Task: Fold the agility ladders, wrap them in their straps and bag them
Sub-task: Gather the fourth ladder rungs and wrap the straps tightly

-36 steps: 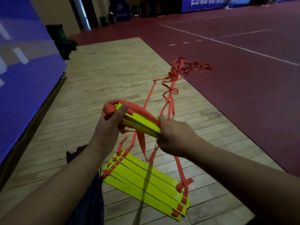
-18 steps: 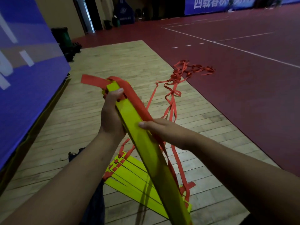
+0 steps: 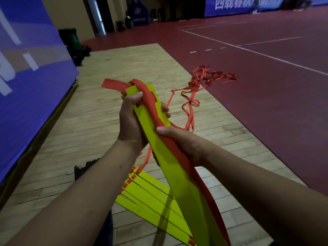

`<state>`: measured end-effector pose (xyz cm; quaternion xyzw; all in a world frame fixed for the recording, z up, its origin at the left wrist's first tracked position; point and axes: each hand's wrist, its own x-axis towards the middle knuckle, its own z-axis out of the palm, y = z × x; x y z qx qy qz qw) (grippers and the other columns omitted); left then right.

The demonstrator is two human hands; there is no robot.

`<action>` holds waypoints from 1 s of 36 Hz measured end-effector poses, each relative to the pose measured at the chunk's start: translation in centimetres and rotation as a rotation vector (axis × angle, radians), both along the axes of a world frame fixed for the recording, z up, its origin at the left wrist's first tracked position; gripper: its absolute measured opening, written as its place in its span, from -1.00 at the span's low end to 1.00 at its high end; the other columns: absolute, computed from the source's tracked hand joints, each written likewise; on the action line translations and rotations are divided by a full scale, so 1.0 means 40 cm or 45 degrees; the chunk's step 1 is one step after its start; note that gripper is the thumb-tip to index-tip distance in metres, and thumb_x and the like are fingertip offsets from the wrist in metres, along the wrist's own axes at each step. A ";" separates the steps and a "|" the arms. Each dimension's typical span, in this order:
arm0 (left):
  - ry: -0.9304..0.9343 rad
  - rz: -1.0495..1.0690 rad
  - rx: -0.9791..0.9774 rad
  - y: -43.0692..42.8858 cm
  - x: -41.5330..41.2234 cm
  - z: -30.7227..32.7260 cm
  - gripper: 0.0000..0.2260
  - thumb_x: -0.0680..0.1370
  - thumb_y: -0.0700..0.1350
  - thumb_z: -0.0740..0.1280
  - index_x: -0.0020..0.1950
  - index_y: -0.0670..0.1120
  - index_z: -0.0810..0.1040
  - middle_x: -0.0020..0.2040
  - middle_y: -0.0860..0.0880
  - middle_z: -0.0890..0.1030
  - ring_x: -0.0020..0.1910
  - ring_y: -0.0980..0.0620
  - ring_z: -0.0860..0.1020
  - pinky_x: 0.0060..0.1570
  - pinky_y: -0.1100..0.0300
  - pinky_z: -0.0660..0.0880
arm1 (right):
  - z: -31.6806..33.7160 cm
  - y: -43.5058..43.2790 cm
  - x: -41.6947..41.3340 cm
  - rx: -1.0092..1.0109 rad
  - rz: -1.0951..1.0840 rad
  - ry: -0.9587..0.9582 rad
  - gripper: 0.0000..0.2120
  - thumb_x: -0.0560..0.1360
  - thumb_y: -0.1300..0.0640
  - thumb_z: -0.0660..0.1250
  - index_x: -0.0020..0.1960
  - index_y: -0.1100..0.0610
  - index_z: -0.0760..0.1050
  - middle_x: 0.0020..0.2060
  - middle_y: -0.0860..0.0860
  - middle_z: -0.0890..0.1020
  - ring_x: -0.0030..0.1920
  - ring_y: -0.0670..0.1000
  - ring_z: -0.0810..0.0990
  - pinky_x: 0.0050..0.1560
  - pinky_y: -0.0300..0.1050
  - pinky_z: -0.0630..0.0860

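Held bundle of yellow rungs: the long axis runs from the lower right frame edge, near the body, up and away to the left. The far end is raised and the flat face is turned upward. An orange strap is laid along its right edge, with a loose tail folded out left past the far end. Beneath, a second stack of yellow rungs is seen fanned on the floor. Dark cloth is partly seen just beside it.

Surface: a pale wooden floor, bordered on the right by red court flooring marked with white lines. A tangle of loose straps is strewn across the border, well apart from the hands. A blue panel is stood along the left. A green bin and a blue banner are made out at the back of the hall.

Grip: the left hand is wrapped round the far end, thumb pressed on the yellow face, fingertips curled over the right edge. The right hand is closed on the middle from the right, thumb laid across strap and face. Its fingers are hidden beneath, so their spread cannot be told.
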<state>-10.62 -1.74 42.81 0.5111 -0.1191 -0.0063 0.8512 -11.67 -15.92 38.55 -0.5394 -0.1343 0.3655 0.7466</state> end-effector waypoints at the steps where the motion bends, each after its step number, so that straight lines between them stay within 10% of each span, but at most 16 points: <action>1: -0.004 0.000 0.006 -0.002 0.001 -0.001 -0.64 0.47 0.07 0.15 -0.11 -0.20 0.54 -0.27 -0.19 0.61 -0.28 -0.15 0.60 -0.19 0.09 0.56 | 0.000 0.001 -0.001 0.015 0.030 0.013 -0.25 0.20 -0.16 0.63 0.20 0.27 0.53 -0.11 0.21 0.69 -0.11 0.17 0.70 -0.01 0.06 0.66; 5: -0.053 -0.036 0.044 0.000 -0.001 -0.001 -0.61 0.55 0.03 0.09 -0.14 -0.19 0.60 -0.25 -0.18 0.64 -0.24 -0.10 0.62 -0.16 0.11 0.57 | 0.010 -0.005 -0.013 0.103 0.248 0.071 -0.16 0.27 -0.20 0.60 0.39 0.21 0.43 0.21 0.29 0.60 0.15 0.32 0.64 0.26 0.27 0.53; 11: -0.084 -0.068 0.232 0.034 0.021 0.007 -0.62 0.47 0.09 0.21 -0.01 -0.23 0.54 -0.17 -0.28 0.63 -0.15 -0.24 0.64 -0.09 -0.05 0.61 | 0.041 0.003 -0.045 0.056 0.166 0.044 -0.75 0.51 0.11 0.32 0.11 0.23 0.42 -0.23 0.21 0.63 -0.29 0.13 0.66 -0.22 -0.05 0.63; 17: -0.207 0.043 0.809 0.104 0.037 0.007 -0.66 0.38 0.30 0.28 -0.29 0.04 0.57 -0.41 0.02 0.50 -0.40 0.01 0.48 -0.36 0.14 0.36 | 0.049 -0.034 -0.041 -0.051 0.080 -0.058 -0.77 0.48 0.14 0.37 0.04 0.27 0.45 -0.26 0.24 0.56 -0.29 0.19 0.60 -0.22 0.00 0.60; 22: -0.061 -0.245 0.801 0.125 0.025 0.018 -0.46 0.34 0.37 0.45 0.05 -0.04 0.63 -0.13 -0.08 0.68 -0.10 -0.11 0.67 -0.03 -0.06 0.59 | 0.053 -0.045 -0.032 -0.161 0.013 -0.132 -0.80 0.50 0.16 0.40 0.01 0.28 0.48 -0.25 0.29 0.59 -0.27 0.22 0.58 -0.18 0.06 0.57; 25: 0.130 -0.228 0.825 0.110 0.021 0.019 -0.43 0.49 0.31 0.32 0.12 -0.21 0.55 -0.29 -0.16 0.48 -0.40 -0.09 0.54 -0.20 0.00 0.55 | 0.062 -0.043 -0.031 -0.245 -0.160 -0.168 -0.85 0.53 0.21 0.40 0.02 0.28 0.51 -0.23 0.31 0.59 -0.28 0.23 0.61 -0.21 0.05 0.62; 31: 0.225 0.000 0.875 0.070 0.012 -0.003 -0.43 0.42 0.36 0.37 -0.12 -0.18 0.54 -0.39 -0.12 0.48 -0.47 -0.03 0.47 -0.42 0.18 0.42 | 0.017 0.007 -0.015 -0.792 -0.493 -0.604 -0.79 0.51 0.12 0.43 0.08 0.19 0.52 -0.20 0.23 0.68 -0.23 0.24 0.71 -0.14 0.23 0.68; 36: 0.223 0.246 0.911 0.031 0.000 -0.016 -0.43 0.36 0.36 0.39 0.00 -0.14 0.63 -0.25 -0.17 0.69 -0.35 -0.15 0.65 -0.31 0.13 0.56 | -0.012 0.035 -0.035 -1.482 -0.642 -1.201 -0.75 0.56 0.00 0.32 0.09 0.04 0.28 -0.17 -0.01 0.52 -0.15 0.11 0.57 -0.18 -0.01 0.48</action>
